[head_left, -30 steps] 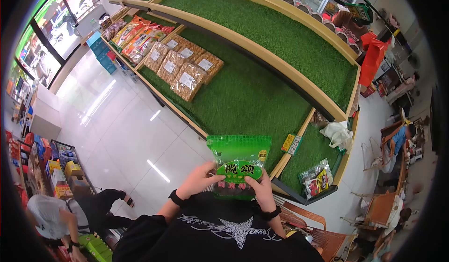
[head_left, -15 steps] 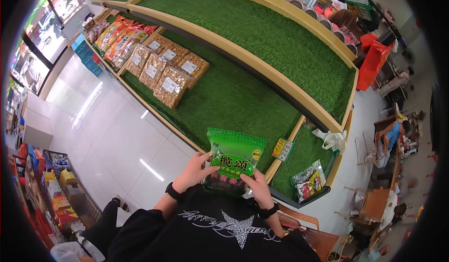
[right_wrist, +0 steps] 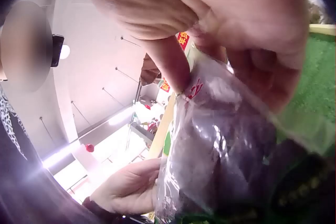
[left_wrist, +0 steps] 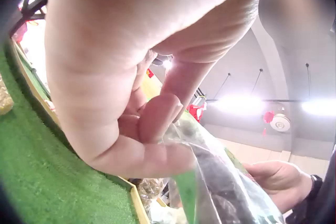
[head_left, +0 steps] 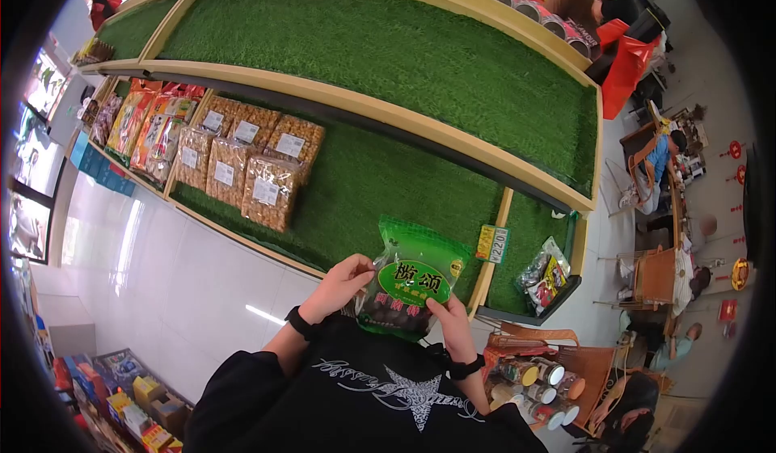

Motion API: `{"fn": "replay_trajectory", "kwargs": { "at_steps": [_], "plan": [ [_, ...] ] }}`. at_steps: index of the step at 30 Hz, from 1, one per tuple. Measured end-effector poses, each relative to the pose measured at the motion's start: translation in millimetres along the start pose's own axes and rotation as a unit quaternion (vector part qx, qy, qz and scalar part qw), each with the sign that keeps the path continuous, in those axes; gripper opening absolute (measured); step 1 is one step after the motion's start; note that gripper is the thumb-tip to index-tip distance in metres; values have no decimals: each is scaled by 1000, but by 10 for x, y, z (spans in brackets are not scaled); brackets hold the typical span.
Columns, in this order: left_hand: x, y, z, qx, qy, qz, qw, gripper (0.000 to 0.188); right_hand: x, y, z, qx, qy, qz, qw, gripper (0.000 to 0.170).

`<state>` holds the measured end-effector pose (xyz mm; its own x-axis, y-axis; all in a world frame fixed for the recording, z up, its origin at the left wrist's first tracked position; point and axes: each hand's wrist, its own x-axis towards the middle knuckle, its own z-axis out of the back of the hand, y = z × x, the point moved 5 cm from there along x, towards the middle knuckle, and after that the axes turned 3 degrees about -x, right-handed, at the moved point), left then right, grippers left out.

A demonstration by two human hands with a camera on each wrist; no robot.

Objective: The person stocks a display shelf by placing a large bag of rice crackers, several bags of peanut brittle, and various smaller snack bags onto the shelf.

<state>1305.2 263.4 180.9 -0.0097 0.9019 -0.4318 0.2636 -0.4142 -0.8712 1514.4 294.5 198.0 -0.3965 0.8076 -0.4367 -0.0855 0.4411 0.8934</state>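
Note:
A clear and green plastic snack bag (head_left: 402, 303) with dark pieces inside is held in front of the chest, leaning slightly clockwise. My left hand (head_left: 338, 290) pinches its left edge between thumb and fingers, as the left wrist view shows close up at the fingertips (left_wrist: 173, 158). At the opposite side my right hand (head_left: 454, 332) grips the bag, thumb on the front by the oval label. In the right wrist view the fingers of this hand are partly hidden behind the clear plastic.
Beyond the bag stands a two-level display shelf (head_left: 339, 117) lined with green turf. Bags of nut-like snacks (head_left: 267, 192) lie at its left. A price sign (head_left: 492, 244) and another snack bag (head_left: 548, 279) are at the right, with lidded jars (head_left: 540, 388) near a wicker chair.
The head view has turned, bringing the jars into sight at lower right. My left thumb has shifted from the bag's front to its left edge, and the bag tilts more.

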Motion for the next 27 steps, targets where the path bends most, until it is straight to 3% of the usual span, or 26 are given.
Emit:
{"fn": "replay_trajectory", "kwargs": {
  "at_steps": [4,10,14,15,16,17,19,21,25,27],
  "plan": [
    [25,-99,453,37,-8,-47,998,7,113,7,-472,3,2,3,1000,29],
    [87,64,1013,30,-67,-10,997,6,588,-295,-856,0,-15,-24,1000,27],
    [372,721,1408,35,-97,16,995,6,1055,-896,-967,-44,-8,-68,997,29],
    [412,866,1497,7,-111,62,992,6,1169,-1098,-986,-45,10,-84,995,29],
    [456,1016,1576,-20,-126,108,986,7,1262,-1296,-1002,-17,22,-108,994,31],
    [525,1146,1645,-19,-124,112,986,7,1332,-1403,-1007,-15,20,-111,993,31],
    [651,1370,1800,-25,-126,136,982,8,1430,-1618,-1077,22,16,-208,978,33],
    [809,1540,1906,-1,-137,161,977,9,1557,-1726,-1138,38,16,-228,973,34],
    [1160,1537,2156,72,-210,66,973,9,1861,-1598,-1284,9,-4,-224,975,37],
    [1324,1471,2251,18,-206,49,977,11,2054,-1526,-1330,-1,3,-188,982,40]
  ]
}}
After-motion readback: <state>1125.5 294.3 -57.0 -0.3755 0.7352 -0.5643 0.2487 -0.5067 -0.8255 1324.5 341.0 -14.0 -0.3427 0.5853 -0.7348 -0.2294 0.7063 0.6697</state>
